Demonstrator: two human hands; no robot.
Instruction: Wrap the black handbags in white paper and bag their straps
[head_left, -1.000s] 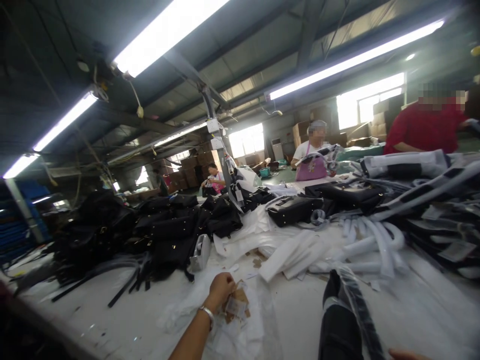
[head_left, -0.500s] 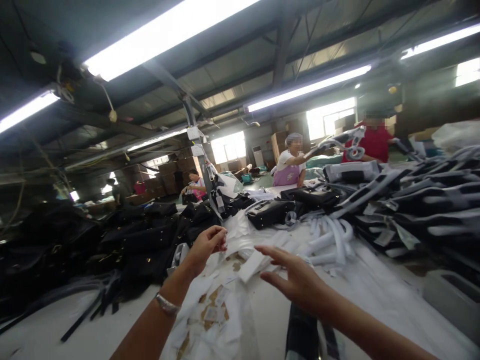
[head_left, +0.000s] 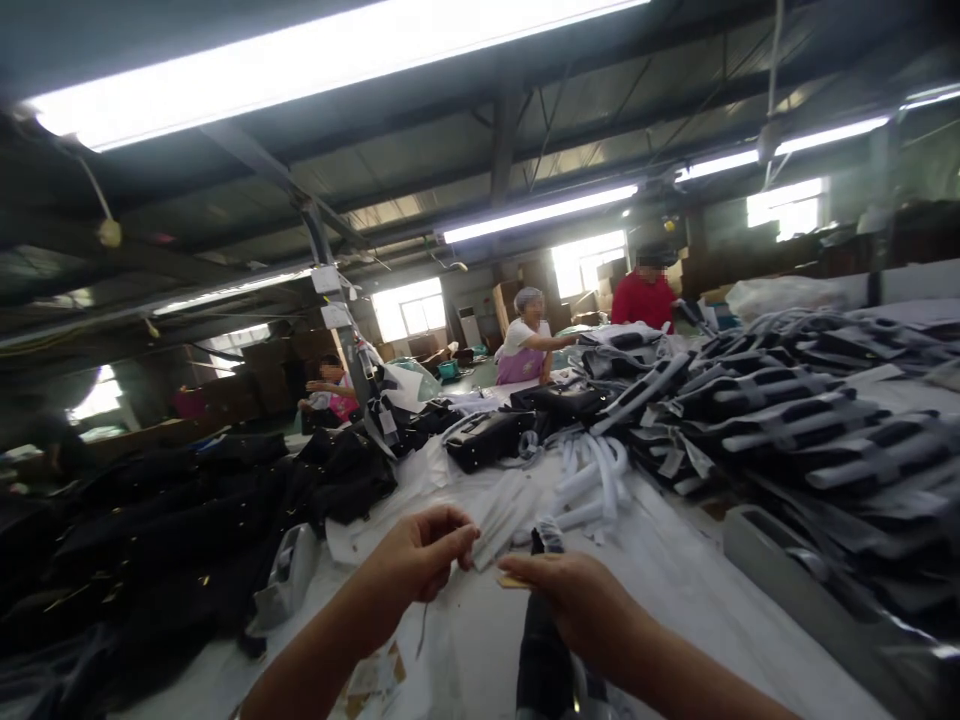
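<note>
My left hand is closed in a pinch in the middle of the view. A thin dark cord dangles below its fingers; its upper end is hidden. Just across from it, my right hand grips a small flat tan piece, perhaps card, between thumb and fingers. Beneath the right hand lies a long black padded piece, with crinkled clear wrap at its far end. The two hands are apart, above a white table.
Black bags are heaped at left, with a grey tape dispenser beside them. White foam tubes lie ahead. Wrapped black pieces are stacked at right, near another grey holder. Co-workers stand beyond, one in a purple apron.
The view has swung to the right. My right hand, open before, now grips the tan piece. My left hand stays pinched, and a thin cord now shows below it.
</note>
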